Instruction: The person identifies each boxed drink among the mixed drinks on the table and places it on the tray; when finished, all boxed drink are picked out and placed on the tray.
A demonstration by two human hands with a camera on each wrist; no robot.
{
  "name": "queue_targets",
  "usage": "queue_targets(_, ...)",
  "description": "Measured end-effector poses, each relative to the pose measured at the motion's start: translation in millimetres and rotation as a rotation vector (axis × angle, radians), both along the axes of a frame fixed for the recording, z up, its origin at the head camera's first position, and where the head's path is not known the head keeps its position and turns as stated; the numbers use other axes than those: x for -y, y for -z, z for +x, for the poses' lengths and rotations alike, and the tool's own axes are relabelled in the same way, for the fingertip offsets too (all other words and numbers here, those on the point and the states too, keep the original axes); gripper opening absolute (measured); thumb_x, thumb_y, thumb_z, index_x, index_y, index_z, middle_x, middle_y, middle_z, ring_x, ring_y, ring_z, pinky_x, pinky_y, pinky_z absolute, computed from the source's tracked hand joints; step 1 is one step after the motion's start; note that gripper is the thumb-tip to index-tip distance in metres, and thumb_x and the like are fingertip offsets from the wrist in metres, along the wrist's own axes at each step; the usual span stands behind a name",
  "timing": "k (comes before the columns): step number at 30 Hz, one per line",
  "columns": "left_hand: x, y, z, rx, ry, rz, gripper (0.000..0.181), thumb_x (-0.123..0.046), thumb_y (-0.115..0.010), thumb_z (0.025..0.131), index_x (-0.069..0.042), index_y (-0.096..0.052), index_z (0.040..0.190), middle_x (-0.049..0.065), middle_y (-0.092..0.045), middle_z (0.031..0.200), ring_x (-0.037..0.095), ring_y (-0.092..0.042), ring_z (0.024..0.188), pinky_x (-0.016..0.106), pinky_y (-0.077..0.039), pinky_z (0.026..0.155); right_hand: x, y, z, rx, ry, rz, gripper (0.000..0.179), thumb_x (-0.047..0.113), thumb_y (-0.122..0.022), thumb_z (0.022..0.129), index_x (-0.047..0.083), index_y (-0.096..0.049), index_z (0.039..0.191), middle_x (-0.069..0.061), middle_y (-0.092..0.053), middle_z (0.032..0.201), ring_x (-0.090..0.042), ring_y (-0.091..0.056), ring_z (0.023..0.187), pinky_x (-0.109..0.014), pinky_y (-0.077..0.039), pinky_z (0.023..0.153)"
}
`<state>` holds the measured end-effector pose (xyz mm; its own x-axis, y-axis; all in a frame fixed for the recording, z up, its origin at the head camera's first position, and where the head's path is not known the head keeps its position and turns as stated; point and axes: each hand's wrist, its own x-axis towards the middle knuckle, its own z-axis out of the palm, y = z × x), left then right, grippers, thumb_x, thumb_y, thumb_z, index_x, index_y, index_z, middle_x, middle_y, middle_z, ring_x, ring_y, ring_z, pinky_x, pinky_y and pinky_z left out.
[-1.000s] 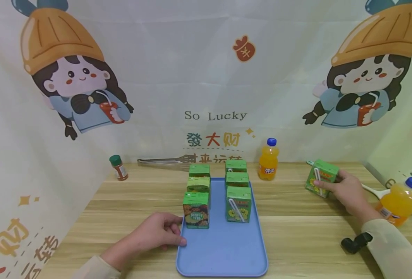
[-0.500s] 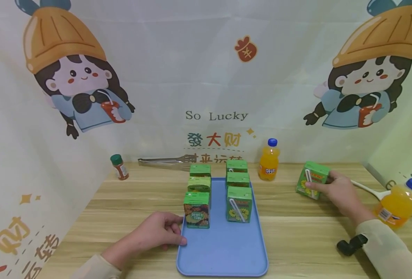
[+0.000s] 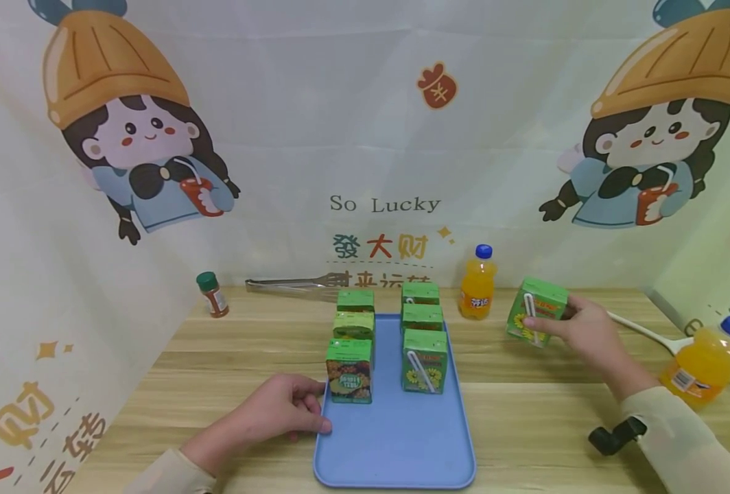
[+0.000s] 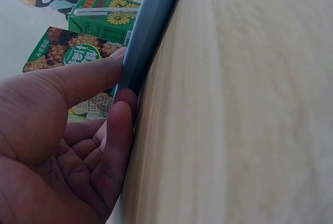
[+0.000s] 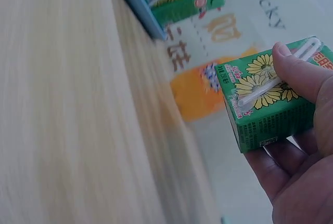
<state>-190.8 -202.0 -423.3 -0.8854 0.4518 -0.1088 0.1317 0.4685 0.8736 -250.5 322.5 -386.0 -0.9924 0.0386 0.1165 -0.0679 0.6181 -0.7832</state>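
Observation:
My right hand (image 3: 587, 329) grips a green juice box (image 3: 536, 312) with yellow flowers and a white straw on its front. The right wrist view shows the thumb (image 5: 296, 73) across the straw side and the other fingers under the juice box. The juice box is tilted and held over the table's back right. My left hand (image 3: 281, 412) pinches the left rim of a blue tray (image 3: 396, 439), thumb on the inner side and a finger against the outside. Two rows of green juice boxes stand on the tray; a pineapple one (image 3: 349, 374) is nearest the left hand.
An orange soda bottle (image 3: 477, 285) stands behind the tray, another soda bottle (image 3: 704, 363) at the right by a white-handled utensil (image 3: 643, 328). Metal tongs (image 3: 297, 283) lie along the back wall. A green-capped spice jar (image 3: 212, 295) stands at the back left.
My right hand has moved left with the juice box, toward the tray, uncovering more of the white handle. My left hand stays at the tray's rim.

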Motion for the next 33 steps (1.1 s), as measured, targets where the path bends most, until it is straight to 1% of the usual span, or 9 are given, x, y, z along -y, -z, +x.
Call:
queue_targets(3, -0.1, 0.0, -0.2, 0.001, -0.001, 0.002, 0.075, -0.016, -0.096, 0.089, 0.019, -0.061, 0.145, 0.004, -0.075, 0.09, 0.018, -0.067, 0.072, 0.03, -0.057, 0.055, 9, -6.3, 4.0, -0.005, -0.024, -0.032, 0.082, 0.048, -0.089, 0.097, -0.003, -0.059, 0.153, -0.027, -0.071, 0.14, -0.032, -0.067, 0.115, -0.039, -0.053, 0.09)
queue_targets(8, -0.3, -0.1, -0.3, 0.005, -0.003, 0.0, 0.075, -0.016, -0.096, 0.089, 0.019, -0.061, 0.144, 0.004, -0.075, 0.09, 0.018, -0.067, 0.071, 0.029, -0.057, 0.055, 23, -14.5, 10.3, -0.013, -0.055, -0.054, 0.077, 0.045, -0.091, 0.095, -0.001, -0.061, 0.15, -0.024, -0.074, 0.136, -0.027, -0.067, 0.109, -0.035, -0.054, 0.085)
queue_targets(10, -0.3, -0.4, -0.2, 0.004, -0.004, -0.003, 0.075, -0.016, -0.096, 0.089, 0.019, -0.061, 0.144, 0.004, -0.075, 0.09, 0.017, -0.067, 0.071, 0.029, -0.057, 0.055, 28, -16.5, 12.8, -0.013, -0.066, -0.057, 0.077, 0.044, -0.092, 0.094, -0.001, -0.062, 0.149, -0.023, -0.075, 0.135, -0.027, -0.068, 0.108, -0.035, -0.054, 0.084)
queue_targets(16, -0.4, -1.1, 0.0, 0.005, -0.004, -0.009, 0.074, -0.016, -0.096, 0.089, 0.019, -0.061, 0.144, 0.004, -0.075, 0.09, 0.017, -0.066, 0.07, 0.029, -0.057, 0.055, 42, -23.8, 22.3, -0.019, -0.094, -0.09, 0.075, 0.041, -0.093, 0.093, 0.0, -0.062, 0.147, -0.023, -0.074, 0.136, -0.03, -0.071, 0.113, -0.033, -0.059, 0.087)
queue_targets(20, -0.4, -1.3, 0.0, 0.003, -0.002, -0.006, 0.074, -0.016, -0.096, 0.089, 0.019, -0.061, 0.144, 0.004, -0.075, 0.089, 0.016, -0.066, 0.069, 0.029, -0.057, 0.055, 50, -28.9, 28.5, -0.029, -0.133, -0.132, 0.074, 0.035, -0.095, 0.092, 0.0, -0.062, 0.148, -0.023, -0.073, 0.137, -0.031, -0.073, 0.115, -0.03, -0.062, 0.088)
queue_targets(23, -0.5, -1.6, 0.2, 0.001, -0.001, -0.001, 0.074, -0.016, -0.096, 0.089, 0.019, -0.061, 0.144, 0.004, -0.075, 0.089, 0.017, -0.066, 0.07, 0.029, -0.057, 0.055, 56, -31.8, 32.8, -0.034, -0.175, -0.19, 0.074, 0.028, -0.096, 0.092, 0.0, -0.06, 0.151, -0.024, -0.072, 0.139, -0.031, -0.074, 0.116, -0.03, -0.064, 0.089)
queue_targets(27, -0.8, -1.7, 0.6, 0.005, -0.003, 0.007, 0.074, -0.015, -0.096, 0.088, 0.019, -0.061, 0.144, 0.004, -0.075, 0.09, 0.017, -0.067, 0.072, 0.029, -0.057, 0.056, 62, -34.7, 38.3, -0.06, -0.229, -0.238, 0.071, 0.019, -0.096, 0.091, 0.0, -0.061, 0.15, -0.024, -0.073, 0.137, -0.027, -0.075, 0.113, -0.031, -0.065, 0.089)
queue_targets(31, -0.8, -1.7, 0.8, 0.004, -0.007, 0.003, 0.074, -0.016, -0.096, 0.088, 0.019, -0.061, 0.144, 0.004, -0.075, 0.09, 0.017, -0.067, 0.073, 0.029, -0.058, 0.056, 67, -36.5, 43.3, -0.098, -0.282, -0.26, 0.066, 0.011, -0.095, 0.09, -0.002, -0.064, 0.146, -0.02, -0.075, 0.132, -0.021, -0.077, 0.108, -0.032, -0.066, 0.088)
queue_targets(33, -0.7, -1.5, 0.7, 0.0, -0.007, -0.001, 0.074, -0.016, -0.096, 0.088, 0.019, -0.062, 0.144, 0.004, -0.075, 0.09, 0.017, -0.067, 0.073, 0.029, -0.058, 0.056, 70, -37.2, 45.8, -0.117, -0.316, -0.283, 0.064, 0.007, -0.095, 0.088, -0.004, -0.065, 0.144, -0.02, -0.076, 0.13, -0.02, -0.078, 0.106, -0.034, -0.066, 0.088)
